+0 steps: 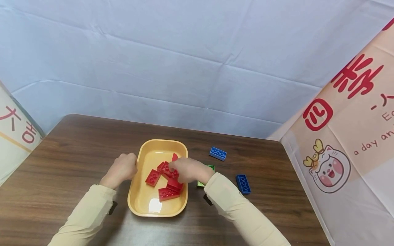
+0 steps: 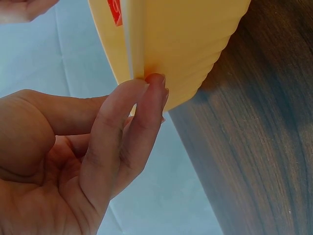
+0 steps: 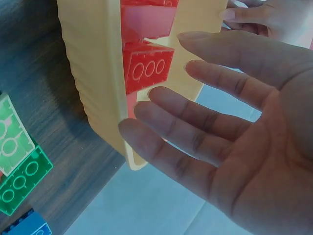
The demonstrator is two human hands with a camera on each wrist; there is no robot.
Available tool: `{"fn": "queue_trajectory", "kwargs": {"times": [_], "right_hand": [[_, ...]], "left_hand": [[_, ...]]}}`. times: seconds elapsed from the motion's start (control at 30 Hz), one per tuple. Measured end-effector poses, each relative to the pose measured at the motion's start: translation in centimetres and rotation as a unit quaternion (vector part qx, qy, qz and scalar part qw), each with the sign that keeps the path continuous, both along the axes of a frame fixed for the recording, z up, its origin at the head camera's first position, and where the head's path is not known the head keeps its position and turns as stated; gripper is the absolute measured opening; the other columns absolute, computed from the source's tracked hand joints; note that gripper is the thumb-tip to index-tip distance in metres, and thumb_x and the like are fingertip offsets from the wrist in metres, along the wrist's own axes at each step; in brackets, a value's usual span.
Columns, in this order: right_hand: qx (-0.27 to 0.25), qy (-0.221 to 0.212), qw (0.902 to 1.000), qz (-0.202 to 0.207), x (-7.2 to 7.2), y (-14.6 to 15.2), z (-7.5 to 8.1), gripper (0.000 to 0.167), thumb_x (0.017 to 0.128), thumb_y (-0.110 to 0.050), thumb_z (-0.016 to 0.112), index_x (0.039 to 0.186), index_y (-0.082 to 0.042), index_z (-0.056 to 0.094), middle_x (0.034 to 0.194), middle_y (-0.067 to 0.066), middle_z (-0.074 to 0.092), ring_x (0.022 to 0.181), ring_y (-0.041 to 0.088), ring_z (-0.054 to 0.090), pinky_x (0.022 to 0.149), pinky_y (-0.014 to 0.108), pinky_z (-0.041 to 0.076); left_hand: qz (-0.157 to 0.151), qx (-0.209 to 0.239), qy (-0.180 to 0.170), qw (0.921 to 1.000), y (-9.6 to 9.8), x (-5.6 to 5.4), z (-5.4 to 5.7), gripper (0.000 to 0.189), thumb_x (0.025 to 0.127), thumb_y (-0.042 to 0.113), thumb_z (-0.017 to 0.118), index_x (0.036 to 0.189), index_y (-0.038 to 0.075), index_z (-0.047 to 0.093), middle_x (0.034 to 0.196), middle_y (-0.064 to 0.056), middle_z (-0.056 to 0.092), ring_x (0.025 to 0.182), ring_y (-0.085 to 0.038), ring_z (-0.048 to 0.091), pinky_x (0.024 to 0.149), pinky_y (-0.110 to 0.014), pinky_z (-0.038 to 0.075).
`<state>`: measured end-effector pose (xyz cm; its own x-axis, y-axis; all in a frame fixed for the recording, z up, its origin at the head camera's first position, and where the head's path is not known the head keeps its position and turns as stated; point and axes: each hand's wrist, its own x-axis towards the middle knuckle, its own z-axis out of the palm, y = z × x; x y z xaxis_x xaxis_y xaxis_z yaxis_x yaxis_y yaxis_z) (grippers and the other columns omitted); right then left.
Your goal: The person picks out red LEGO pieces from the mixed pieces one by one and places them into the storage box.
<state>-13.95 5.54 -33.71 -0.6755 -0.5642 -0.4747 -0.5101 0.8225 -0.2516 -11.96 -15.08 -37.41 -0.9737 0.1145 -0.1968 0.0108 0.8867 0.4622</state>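
A yellow plastic bin [image 1: 143,200] with rounded corners stands on the table, holding several red toy bricks [image 1: 153,177]. At its left side, my left hand [image 1: 123,168] pinches the rim; the left wrist view shows the thumb and fingertips meeting at the bin's edge [image 2: 134,44]. My right hand [image 1: 191,171] reaches over the right rim, above the red bricks. In the right wrist view its fingers [image 3: 171,125] are spread and slightly bent close to a red brick [image 3: 149,68], with nothing held between them.
Right of the bin lie a green brick [image 3: 24,181] and a lighter green one [image 3: 12,139], partly hidden by the right arm in the head view. Two blue bricks [image 1: 218,153] lie farther right on the brown wooden table [image 1: 261,153]. Pale cloth [image 1: 154,61] hangs behind.
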Motion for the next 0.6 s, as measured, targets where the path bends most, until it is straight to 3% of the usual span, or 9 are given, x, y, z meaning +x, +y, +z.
{"fn": "queue_trajectory", "kwargs": {"times": [0.23,0.33,0.6], "right_hand": [[-0.019,-0.003,0.9998,-0.007,-0.6,1.3,0.6,0.039,0.074,-0.012,0.074,0.111,-0.011,0.061,0.096,0.002,0.062,0.078,0.013,0.054,0.066,0.022,0.048],[-0.021,0.002,0.9998,-0.003,-0.9,2.0,0.8,0.040,0.074,-0.009,0.072,0.113,-0.009,0.060,0.104,0.005,0.062,0.080,0.015,0.053,0.065,0.023,0.048],[-0.008,0.004,0.9997,-0.022,-1.6,4.1,0.8,0.040,0.075,-0.003,0.070,0.112,-0.008,0.059,0.103,0.005,0.061,0.078,0.015,0.052,0.063,0.024,0.048]], "left_hand": [[0.002,0.003,-0.006,1.0000,0.0,-0.2,0.0,0.020,0.074,-0.006,0.049,0.058,0.006,0.047,0.053,-0.004,0.044,0.049,-0.018,0.045,0.045,-0.026,0.036],[0.002,0.004,-0.004,1.0000,0.0,-0.2,0.0,0.020,0.073,-0.006,0.049,0.057,0.006,0.046,0.053,-0.004,0.043,0.048,-0.018,0.045,0.045,-0.026,0.036],[0.002,0.005,-0.006,1.0000,0.0,-0.1,0.0,0.022,0.073,-0.006,0.049,0.056,0.007,0.045,0.051,-0.002,0.039,0.047,-0.016,0.042,0.043,-0.024,0.034]]}}
